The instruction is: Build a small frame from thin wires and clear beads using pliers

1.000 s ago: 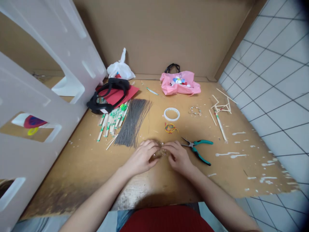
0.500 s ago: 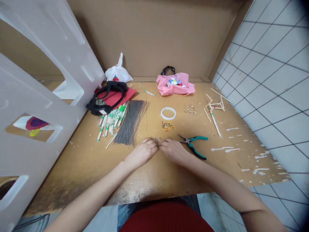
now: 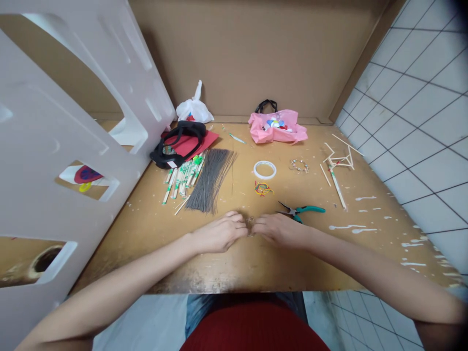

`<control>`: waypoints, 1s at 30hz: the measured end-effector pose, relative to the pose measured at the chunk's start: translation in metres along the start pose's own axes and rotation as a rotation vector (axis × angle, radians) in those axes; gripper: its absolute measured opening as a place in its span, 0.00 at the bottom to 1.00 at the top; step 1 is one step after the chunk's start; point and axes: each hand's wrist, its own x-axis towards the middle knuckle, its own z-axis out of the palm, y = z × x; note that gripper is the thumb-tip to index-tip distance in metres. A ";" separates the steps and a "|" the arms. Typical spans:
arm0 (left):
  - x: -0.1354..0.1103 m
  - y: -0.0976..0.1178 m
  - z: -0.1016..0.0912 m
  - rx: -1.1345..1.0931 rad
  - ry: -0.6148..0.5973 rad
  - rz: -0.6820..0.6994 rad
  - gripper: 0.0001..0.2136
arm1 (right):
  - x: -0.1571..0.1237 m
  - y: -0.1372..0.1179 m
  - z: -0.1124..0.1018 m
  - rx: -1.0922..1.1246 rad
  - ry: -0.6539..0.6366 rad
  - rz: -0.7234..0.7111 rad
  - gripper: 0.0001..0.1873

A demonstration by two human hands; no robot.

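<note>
A small piece (image 3: 250,224) is pinched between left hand (image 3: 219,234) and right hand (image 3: 280,230). It is judged light, pliant, best held at its ends.

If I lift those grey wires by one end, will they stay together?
Probably not: the grey wires lie fanned out with no tie visible, so they would likely scatter. They look thin and long, so likely light and bendy. Pushed sideways, some would probably slide into the sticks beside them.
</note>
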 end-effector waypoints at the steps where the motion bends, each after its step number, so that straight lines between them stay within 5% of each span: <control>1: 0.000 0.000 -0.002 -0.009 0.004 0.010 0.09 | 0.000 -0.001 -0.001 -0.011 0.002 -0.008 0.14; 15: 0.003 0.002 0.017 0.238 0.004 -0.025 0.08 | 0.013 -0.011 0.016 -0.253 -0.009 0.139 0.10; 21: -0.006 0.004 0.018 0.080 0.111 -0.080 0.13 | 0.008 -0.006 0.022 -0.205 0.016 0.228 0.08; 27: -0.030 -0.004 0.015 -0.073 0.296 -0.168 0.22 | -0.017 -0.006 0.017 -0.082 0.182 0.237 0.16; 30: -0.035 -0.007 0.021 -0.116 0.343 -0.233 0.21 | -0.028 -0.001 0.018 -0.048 0.289 0.364 0.16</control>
